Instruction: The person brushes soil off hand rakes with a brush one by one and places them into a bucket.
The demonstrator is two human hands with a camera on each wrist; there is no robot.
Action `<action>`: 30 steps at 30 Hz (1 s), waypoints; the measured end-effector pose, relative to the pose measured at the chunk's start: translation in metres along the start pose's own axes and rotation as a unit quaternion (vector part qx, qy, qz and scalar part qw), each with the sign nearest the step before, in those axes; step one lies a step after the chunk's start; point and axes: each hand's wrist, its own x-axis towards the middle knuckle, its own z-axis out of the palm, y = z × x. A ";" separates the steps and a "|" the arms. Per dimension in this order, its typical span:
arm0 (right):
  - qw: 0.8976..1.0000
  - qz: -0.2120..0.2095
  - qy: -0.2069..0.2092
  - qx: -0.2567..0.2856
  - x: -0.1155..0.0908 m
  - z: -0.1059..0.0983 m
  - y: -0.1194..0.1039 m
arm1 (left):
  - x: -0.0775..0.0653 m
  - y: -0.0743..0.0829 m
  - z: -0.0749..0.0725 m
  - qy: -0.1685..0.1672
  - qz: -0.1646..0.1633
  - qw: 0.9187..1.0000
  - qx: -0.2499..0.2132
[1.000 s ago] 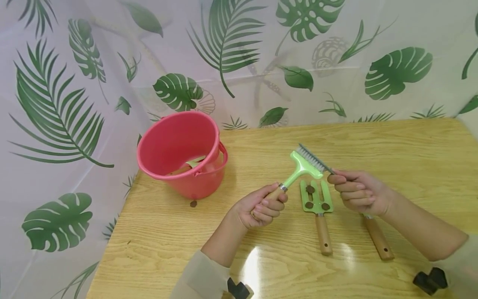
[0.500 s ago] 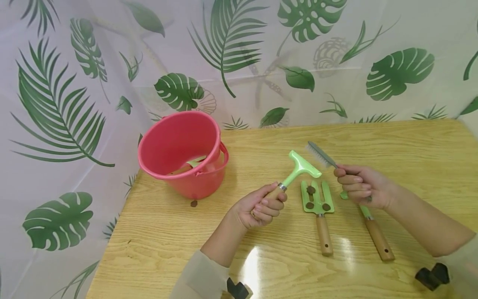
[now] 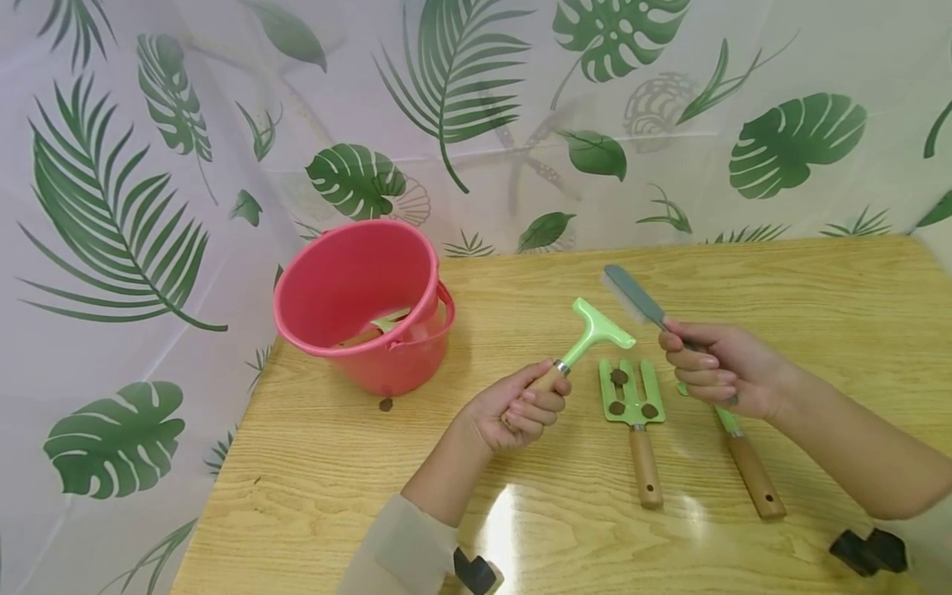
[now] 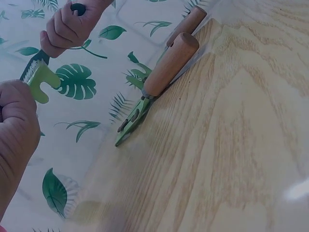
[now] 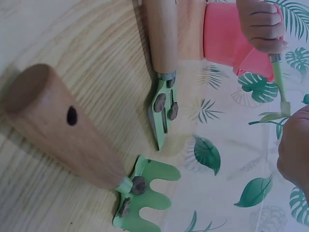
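My left hand (image 3: 524, 406) grips the wooden handle of a hand rake (image 3: 595, 330), its green T-shaped head pointing up to the right. In my right hand (image 3: 717, 369) is a grey brush (image 3: 635, 293) with pale bristles, pinched by its handle. The bristles face the rake head; in the head view a gap lies between them. Below the hands, a green garden fork (image 3: 644, 463) lies on the table with brown lumps (image 3: 616, 408) on its head. A second hand rake (image 3: 753, 475), also bearing brown lumps (image 5: 138, 185), lies partly hidden under my right hand.
A red bucket (image 3: 394, 368) stands at the back left of the wooden table (image 3: 320, 496), with a green-and-wood tool (image 3: 390, 321) inside. One brown lump (image 3: 386, 405) lies at the bucket's foot. Behind the table hangs a leaf-patterned cloth (image 3: 513, 207).
My right hand has drawn the brush away from the rake head, then raised and turned it so its grey back shows more. The left hand with the rake has barely moved.
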 end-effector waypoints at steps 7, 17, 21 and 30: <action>0.967 0.024 0.133 -0.214 0.003 0.015 0.006 | 0.004 0.002 -0.001 0.016 0.007 1.000 -0.003; 0.887 0.089 0.246 -0.380 0.011 0.034 0.019 | 0.008 0.003 -0.001 0.035 0.011 0.999 -0.004; 0.867 0.106 0.265 -0.408 0.016 0.039 0.026 | 0.009 0.003 0.000 0.041 0.008 0.999 0.001; 0.849 0.122 0.250 -0.449 0.018 0.036 0.031 | 0.009 0.002 0.006 0.035 0.002 0.999 0.009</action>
